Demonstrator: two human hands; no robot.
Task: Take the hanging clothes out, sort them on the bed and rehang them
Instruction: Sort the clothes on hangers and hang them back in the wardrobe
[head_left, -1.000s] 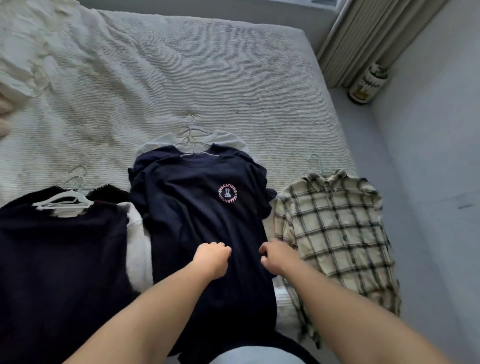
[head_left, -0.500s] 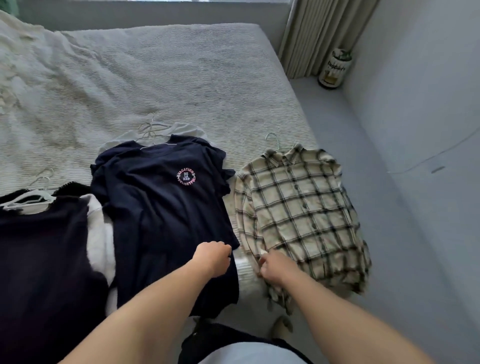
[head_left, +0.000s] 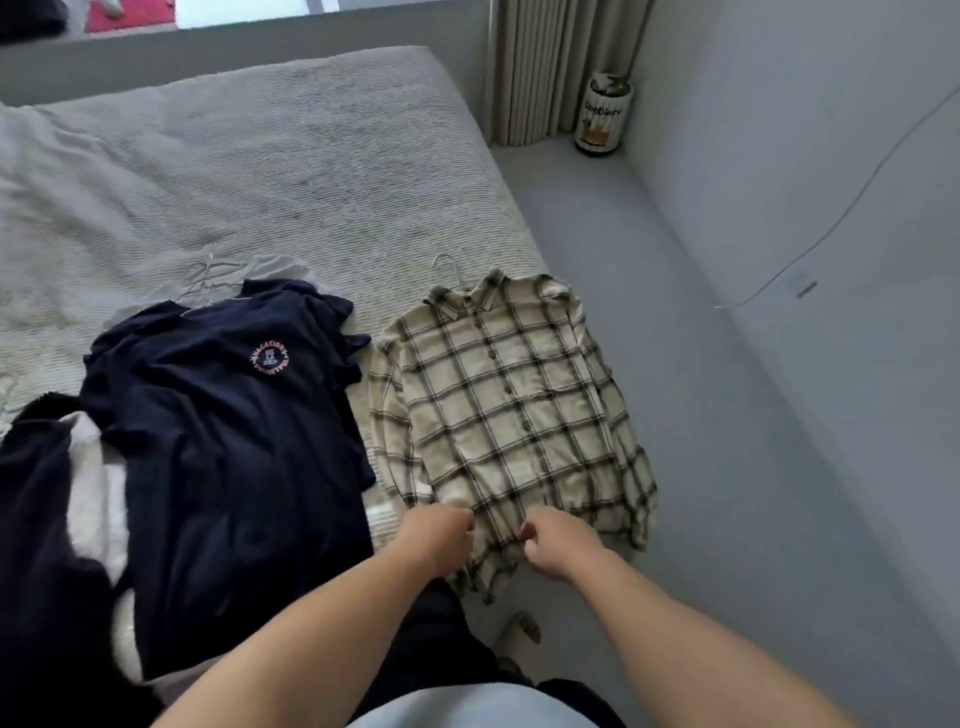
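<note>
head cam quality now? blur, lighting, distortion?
Head view: soft daylight, no glare, only faint shadows; overall soft, compression smearing on the bed cover; wide-angle bends the wall edge. The plaid shirt reads clearly; the navy T-shirt loses fold detail, its logo text barely legible. The left hand and right hand are slightly soft.

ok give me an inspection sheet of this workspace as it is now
surface: bed with a ribbed grey cover, rumpled at the left
job's things: plaid shirt flat near the bed's right edge, hanger hook above its collar; navy t-shirt beside it on a pile; dark garment at left
clutter: nothing seen
hands: left hand and right hand curled at the plaid shirt's hem, grip unclear
cables: thin cable along the right wall
surroundings: curtain, printed canister on the floor
</note>
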